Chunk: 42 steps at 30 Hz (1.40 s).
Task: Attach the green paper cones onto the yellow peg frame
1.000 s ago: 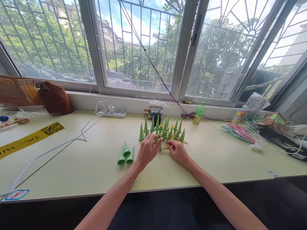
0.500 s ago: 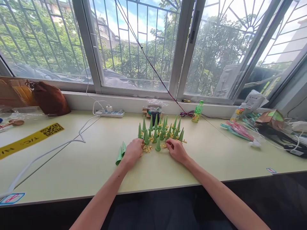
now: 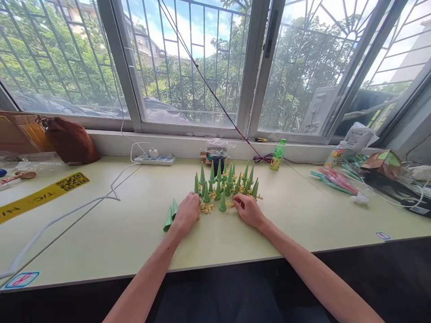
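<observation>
Left of the front cone (image 3: pixel 222 203) my left hand (image 3: pixel 188 209) curls, right of it my right hand (image 3: pixel 248 209); any grip I can't tell. Yellow pieces (image 3: pixel 208 208) beside the cone look light, stiff: pinch mid-length.

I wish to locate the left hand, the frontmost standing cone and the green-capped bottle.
Left hand (image 3: pixel 187 209), head view, back.
Frontmost standing cone (image 3: pixel 222 203), head view, side.
Green-capped bottle (image 3: pixel 278 155), head view, body.

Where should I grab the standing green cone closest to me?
Probably pinch that cone low, just above its wide base, from the near side: it stands upright, narrowing to a point, and other cones crowd behind it.
</observation>
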{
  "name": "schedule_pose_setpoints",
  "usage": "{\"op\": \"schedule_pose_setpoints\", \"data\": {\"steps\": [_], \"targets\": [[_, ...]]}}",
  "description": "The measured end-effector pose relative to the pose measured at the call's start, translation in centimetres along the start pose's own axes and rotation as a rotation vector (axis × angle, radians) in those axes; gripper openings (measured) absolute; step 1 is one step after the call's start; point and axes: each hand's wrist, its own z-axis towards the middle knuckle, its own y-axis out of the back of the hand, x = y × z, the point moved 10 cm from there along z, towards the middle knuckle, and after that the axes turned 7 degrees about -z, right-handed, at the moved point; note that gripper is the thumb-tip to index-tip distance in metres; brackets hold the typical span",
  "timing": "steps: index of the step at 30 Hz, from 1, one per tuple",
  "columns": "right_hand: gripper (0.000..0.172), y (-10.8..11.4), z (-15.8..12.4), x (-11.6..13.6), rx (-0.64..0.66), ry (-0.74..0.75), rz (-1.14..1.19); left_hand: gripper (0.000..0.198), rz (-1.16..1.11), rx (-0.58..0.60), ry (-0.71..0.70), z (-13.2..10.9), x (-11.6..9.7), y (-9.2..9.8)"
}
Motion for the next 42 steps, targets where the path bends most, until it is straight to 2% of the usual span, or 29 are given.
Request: {"op": "schedule_pose_setpoints", "data": {"steps": [5, 8, 11, 14, 17, 20, 25, 35, 42], "targets": [[0.017, 0.2, 0.0, 0.1, -0.011, -0.004, 0.001, 0.015, -0.056, -0.258, -0.094, -0.8, -1.5, 3.3], [0.018, 0.5, 0.0, 0.2, -0.031, -0.009, 0.012, 0.013, -0.201, -0.406, -0.247, -1.5, -2.8, 5.1], [0.020, 0.8, 0.0, 0.4, -0.057, -0.020, 0.041, 0.013, -0.311, -0.483, -0.432, -2.5, -4.7, 6.2], [0.024, 1.2, 0.0, 0.5, -0.080, -0.040, 0.088, 0.016, -0.283, -0.475, -0.575, -3.4, -6.9, 5.8], [0.029, 1.7, -0.1, 0.9, -0.096, -0.035, 0.127, 0.019, -0.201, -0.442, -0.676, -4.2, -8.8, 4.5], [0.031, 1.9, -0.2, 1.7, -0.093, 0.028, 0.140, 0.022, -0.162, -0.408, -0.746, -4.9, -9.7, 3.2], [0.032, 1.6, -0.3, 3.1, -0.074, 0.145, 0.136, 0.024, -0.202, -0.377, -0.780, -5.3, -9.8, 2.1], [0.025, 0.4, -0.6, 3.3, 0.036, 0.137, 0.115, 0.028, -0.281, -0.336, -0.769, -5.4, -10.0, 1.6], [0.026, 0.3, -0.6, 3.4, 0.057, 0.138, 0.137, 0.029, -0.291, -0.306, -0.758, -5.4, -10.1, 1.5]]}}
